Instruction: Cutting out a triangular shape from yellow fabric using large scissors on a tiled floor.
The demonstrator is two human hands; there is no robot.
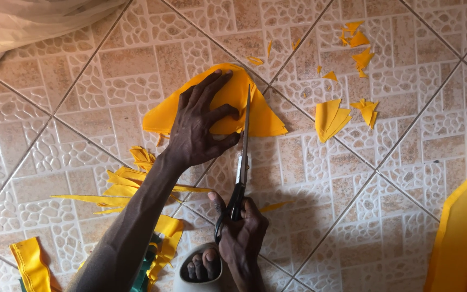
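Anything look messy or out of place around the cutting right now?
Yes: yellow offcuts lie scattered over the tiled floor, with long strips under the left hand's forearm. The folded yellow cloth and scissors look orderly.

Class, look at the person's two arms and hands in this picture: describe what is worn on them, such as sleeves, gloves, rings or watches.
Nothing shows on either. The left hand and its long forearm are bare, with no sleeve, glove, watch or bracelet in view. The right hand is bare too, with no glove; only a short stretch of wrist shows before the frame's edge. No ring can be made out on any finger.
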